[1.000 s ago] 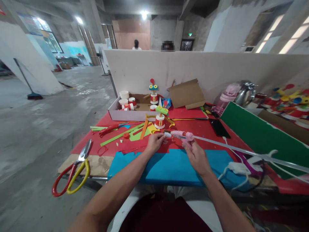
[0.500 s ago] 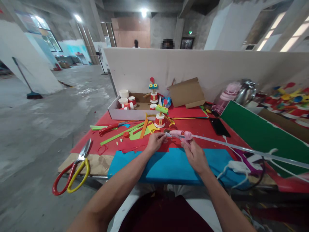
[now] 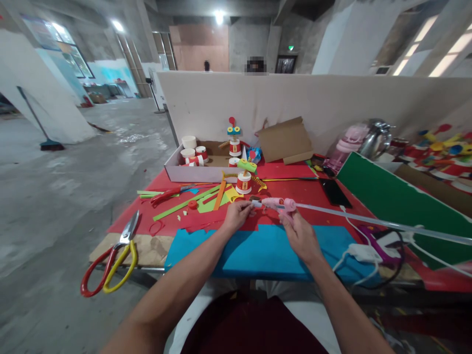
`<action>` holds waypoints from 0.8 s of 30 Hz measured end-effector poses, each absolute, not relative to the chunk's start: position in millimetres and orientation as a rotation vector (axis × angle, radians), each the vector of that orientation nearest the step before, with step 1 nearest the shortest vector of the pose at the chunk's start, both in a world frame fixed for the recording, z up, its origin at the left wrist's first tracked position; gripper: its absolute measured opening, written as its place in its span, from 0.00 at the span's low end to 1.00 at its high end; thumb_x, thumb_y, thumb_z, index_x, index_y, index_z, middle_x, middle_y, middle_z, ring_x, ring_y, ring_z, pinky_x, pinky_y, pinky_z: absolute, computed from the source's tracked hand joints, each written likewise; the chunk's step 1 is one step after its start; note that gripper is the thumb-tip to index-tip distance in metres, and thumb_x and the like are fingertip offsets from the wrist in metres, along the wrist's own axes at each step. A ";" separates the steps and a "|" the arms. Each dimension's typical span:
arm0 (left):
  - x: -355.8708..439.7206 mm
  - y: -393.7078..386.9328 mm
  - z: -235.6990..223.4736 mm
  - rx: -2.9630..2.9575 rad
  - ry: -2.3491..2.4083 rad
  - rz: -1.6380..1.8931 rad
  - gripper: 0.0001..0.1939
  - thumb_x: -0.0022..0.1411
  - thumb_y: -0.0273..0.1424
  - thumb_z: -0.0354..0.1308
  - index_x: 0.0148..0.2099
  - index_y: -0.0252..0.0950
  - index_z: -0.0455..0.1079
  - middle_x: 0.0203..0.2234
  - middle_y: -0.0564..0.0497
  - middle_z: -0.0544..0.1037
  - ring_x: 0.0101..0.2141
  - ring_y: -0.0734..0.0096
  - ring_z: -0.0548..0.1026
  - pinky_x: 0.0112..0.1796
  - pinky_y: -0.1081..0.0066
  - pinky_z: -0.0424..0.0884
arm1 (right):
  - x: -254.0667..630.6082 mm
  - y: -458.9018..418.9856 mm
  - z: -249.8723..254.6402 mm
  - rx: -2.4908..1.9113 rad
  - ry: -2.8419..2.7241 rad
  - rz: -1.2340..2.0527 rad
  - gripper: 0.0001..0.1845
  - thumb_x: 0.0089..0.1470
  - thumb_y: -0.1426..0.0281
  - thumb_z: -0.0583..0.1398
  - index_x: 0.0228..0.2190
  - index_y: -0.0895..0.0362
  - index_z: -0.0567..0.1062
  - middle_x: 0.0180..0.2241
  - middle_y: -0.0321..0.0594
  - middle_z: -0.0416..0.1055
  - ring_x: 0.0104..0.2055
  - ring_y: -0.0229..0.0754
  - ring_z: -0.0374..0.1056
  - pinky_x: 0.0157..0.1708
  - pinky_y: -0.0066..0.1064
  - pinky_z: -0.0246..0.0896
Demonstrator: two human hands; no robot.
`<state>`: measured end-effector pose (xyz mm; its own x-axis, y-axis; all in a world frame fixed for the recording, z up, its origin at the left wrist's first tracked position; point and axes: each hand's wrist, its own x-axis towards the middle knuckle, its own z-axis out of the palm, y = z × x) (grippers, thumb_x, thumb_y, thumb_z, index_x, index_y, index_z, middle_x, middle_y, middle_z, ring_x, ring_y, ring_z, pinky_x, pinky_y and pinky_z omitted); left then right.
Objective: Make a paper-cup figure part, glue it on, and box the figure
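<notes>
Left fingers [image 3: 243,208] are pinched on white material [image 3: 257,203], right fingers [image 3: 289,225] round a glue gun [image 3: 273,202]. Cups [image 3: 201,153] are held in a box [image 3: 199,175].

Through my feed I saw a top [image 3: 254,332] of deep maroon, almost black in its shaded parts, plain, with a rounded outline. Beyond the top, and to either side of it, showed pale trousers [image 3: 295,300], whitish going to light grey in shadow. Flanking the top, I made out forearms [image 3: 191,270], bare and tapering, then the left hand [image 3: 238,216] and right hand [image 3: 300,238], both bare too.
</notes>
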<state>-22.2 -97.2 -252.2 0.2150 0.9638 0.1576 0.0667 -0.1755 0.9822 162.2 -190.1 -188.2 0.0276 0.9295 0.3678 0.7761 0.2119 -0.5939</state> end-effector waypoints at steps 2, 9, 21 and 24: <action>-22.0 -96.9 -252.6 1.476 1.036 1.129 0.11 0.58 0.32 0.56 0.38 0.33 0.76 0.22 0.51 0.79 0.26 0.68 0.77 0.30 0.73 0.72 | 163.5 -190.2 -187.9 -1.600 -1.766 0.270 0.26 0.59 0.57 0.48 0.51 0.60 0.68 0.45 0.54 0.76 0.46 0.54 0.73 0.41 0.37 0.67; -21.1 -98.9 -249.1 1.451 1.037 1.128 0.10 0.58 0.32 0.56 0.37 0.33 0.76 0.22 0.52 0.78 0.25 0.68 0.77 0.28 0.74 0.71 | 165.1 -190.9 -188.8 -1.621 -1.733 0.253 0.27 0.59 0.56 0.48 0.49 0.61 0.69 0.44 0.56 0.76 0.46 0.55 0.73 0.41 0.38 0.66; -21.0 -100.5 -243.4 1.231 0.844 1.139 0.17 0.51 0.42 0.63 0.35 0.32 0.74 0.25 0.50 0.79 0.28 0.66 0.78 0.34 0.67 0.74 | 175.3 -186.4 -185.1 -1.526 -1.415 0.674 0.28 0.51 0.44 0.52 0.33 0.57 0.71 0.19 0.38 0.71 0.19 0.40 0.66 0.20 0.29 0.60; -20.5 -103.7 -239.1 1.066 0.715 1.127 0.19 0.48 0.42 0.66 0.36 0.30 0.73 0.27 0.47 0.79 0.28 0.67 0.78 0.34 0.67 0.75 | 185.6 -177.8 -183.4 -1.433 -1.217 0.882 0.24 0.47 0.47 0.58 0.28 0.57 0.70 0.14 0.31 0.65 0.15 0.35 0.60 0.16 0.26 0.56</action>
